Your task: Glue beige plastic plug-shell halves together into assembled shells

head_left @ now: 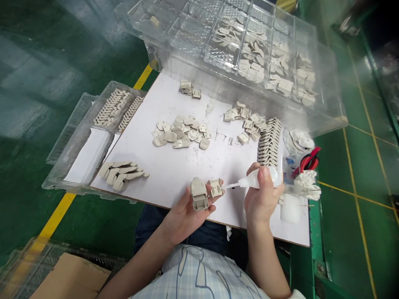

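Note:
My left hand [183,218] is closed on two beige plastic parts just above the front of the white board. One is a hollow, rounded housing [198,194]; the other is a small slotted clip piece [215,188] held out at the fingertips. My right hand [262,199] is wrapped round a white squeeze bottle [254,178] with a thin nozzle. The nozzle points left, its tip at or very near the slotted piece; whether they touch I cannot tell.
Loose beige caps [179,131] lie mid-board, with slotted pieces [246,120] and a stacked row [268,141] to the right. Curved parts [121,174] sit at left. A clear compartment tray [224,54] spans the back. Red-handled pliers [307,161] rest at the right edge.

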Available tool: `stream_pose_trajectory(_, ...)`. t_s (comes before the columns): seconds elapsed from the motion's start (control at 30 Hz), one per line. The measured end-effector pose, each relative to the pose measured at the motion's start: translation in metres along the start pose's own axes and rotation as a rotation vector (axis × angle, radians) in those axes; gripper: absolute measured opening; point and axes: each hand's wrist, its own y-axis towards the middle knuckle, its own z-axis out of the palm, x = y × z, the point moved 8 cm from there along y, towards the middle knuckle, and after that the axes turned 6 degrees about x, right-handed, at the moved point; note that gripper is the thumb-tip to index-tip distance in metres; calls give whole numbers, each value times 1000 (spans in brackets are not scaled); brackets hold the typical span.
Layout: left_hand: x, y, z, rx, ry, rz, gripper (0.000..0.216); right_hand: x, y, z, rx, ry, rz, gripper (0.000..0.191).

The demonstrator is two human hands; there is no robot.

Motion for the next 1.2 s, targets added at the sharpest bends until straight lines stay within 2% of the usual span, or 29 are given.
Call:
stream_pose_trajectory(0.2,-2,0,2,-4,12,0,35,-4,-2,0,22,-14,16,47)
stream_pose_trajectory(0.33,-2,-1,2,-10,19,-3,35,-5,2,-7,-89,93,-5,43)
stream_pose_trajectory(0.4,-2,0,2,-16,15,-5,36,-13,6,-8,-110,189,42,45)
stream_pose_trajectory(0.53,-1,0,0,-22,-6,-8,36,-40,13,0,53,287,243,47)
stream_pose_trajectory(0.6,0,0,-1,-23,-19,0,35,-47,15,5,169,205,244,43)
stream_pose_trajectory(0.7,-1,0,-2,-24,-31,19,31,-51,15,12,290,-85,174,34)
stream_pose_trajectory(0.77,-2,0,-1,-34,-20,23,32,-53,13,15,291,-266,151,29)
stream_pose_trajectory(0.87,-4,0,-2,-65,-6,10,34,-47,8,21,281,-398,98,23)
stream_pose_trajectory(0.97,-5,-2,-2,-83,-3,3,33,-33,4,11,282,-427,19,34)
stream_pose_trajectory(1.0,-5,-3,-3,-90,-1,9,32,-26,5,-3,223,-431,-12,38)
stream_pose_trajectory(1.03,-4,-4,-3,-102,-3,17,31,-17,5,-25,106,-439,-51,38)
stream_pose_trajectory(1.13,7,-5,-4,-166,-72,0,25,16,-5,-115,-459,-531,-173,28)
stream_pose_trajectory(1.17,14,-4,-3,-197,-115,-34,24,24,-10,-140,-609,-580,-189,29)
stream_pose_trajectory(1.2,23,-3,0,-233,-161,-73,25,27,-11,-160,-681,-629,-179,31)
